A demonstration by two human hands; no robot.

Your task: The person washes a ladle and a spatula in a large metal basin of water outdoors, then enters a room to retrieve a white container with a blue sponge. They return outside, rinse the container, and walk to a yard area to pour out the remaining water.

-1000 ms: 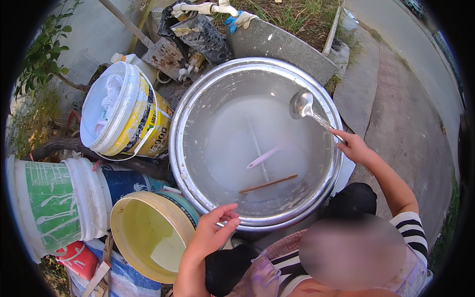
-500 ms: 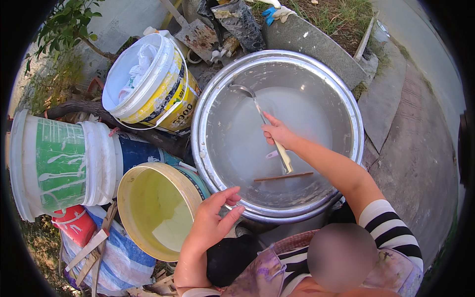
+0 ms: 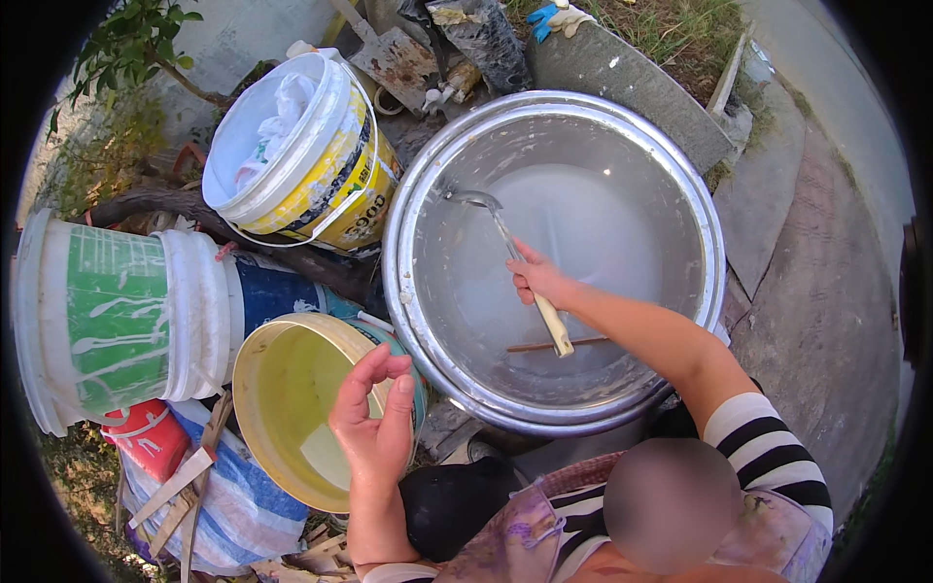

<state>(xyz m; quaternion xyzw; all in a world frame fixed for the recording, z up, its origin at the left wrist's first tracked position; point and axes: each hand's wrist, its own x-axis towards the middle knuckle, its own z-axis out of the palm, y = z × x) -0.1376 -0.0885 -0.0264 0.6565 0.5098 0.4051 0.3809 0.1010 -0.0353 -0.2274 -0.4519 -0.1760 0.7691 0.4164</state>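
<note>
A ladle (image 3: 503,229) with a metal shaft and cream handle slants across the wide metal pot (image 3: 405,255). My right hand (image 3: 534,271) is closed around the ladle's shaft, just above the handle. The ladle's bowl end is by the pot's far left inner wall. Cloudy greyish liquid (image 3: 581,225) lies in the pot. A thin brown stick (image 3: 589,341) shows near the pot's close side, partly behind the ladle handle. My left hand (image 3: 374,413) is raised over the near right edge of a yellowish bucket (image 3: 255,342), empty, its fingers loosely bent and thumb apart.
Pale yellow-green liquid fills part of the yellowish bucket. Behind it stands a yellow-and-white bucket (image 3: 362,173) with white plastic inside. Stacked green-and-white buckets (image 3: 117,316) lie at the left. A shovel (image 3: 396,66), a grey slab (image 3: 622,87) and gloves (image 3: 562,19) are at the back.
My left hand has moved left, away from the pot's rim and over the bucket's edge. My right hand has shifted slightly left and nearer with the ladle. A lilac piece beside the handle no longer shows.
</note>
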